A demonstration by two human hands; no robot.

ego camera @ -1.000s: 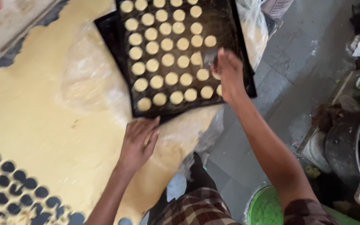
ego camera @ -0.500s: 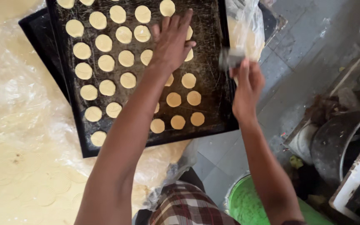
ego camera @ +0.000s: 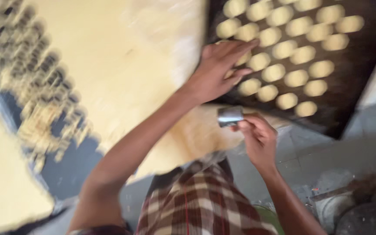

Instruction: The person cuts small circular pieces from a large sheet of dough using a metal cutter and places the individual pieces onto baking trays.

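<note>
— Hands at the baking tray: what's each doing?
— Left hand (ego camera: 216,72) lies spread on the dough rounds (ego camera: 283,56) of the dark tray (ego camera: 357,91); right hand (ego camera: 257,139), just below it, pinches a metal ring cutter (ego camera: 230,116).
— Which step?
— Likely placing cut rounds; rolled dough sheet (ego camera: 122,74) lies left, so more cutting probably follows.

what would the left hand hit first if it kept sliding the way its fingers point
Most likely the pale dough rounds on the dark baking tray: the left hand already lies at the tray's near edge, fingers pointing across the rows. The frame is blurred, so contact is uncertain.
</note>
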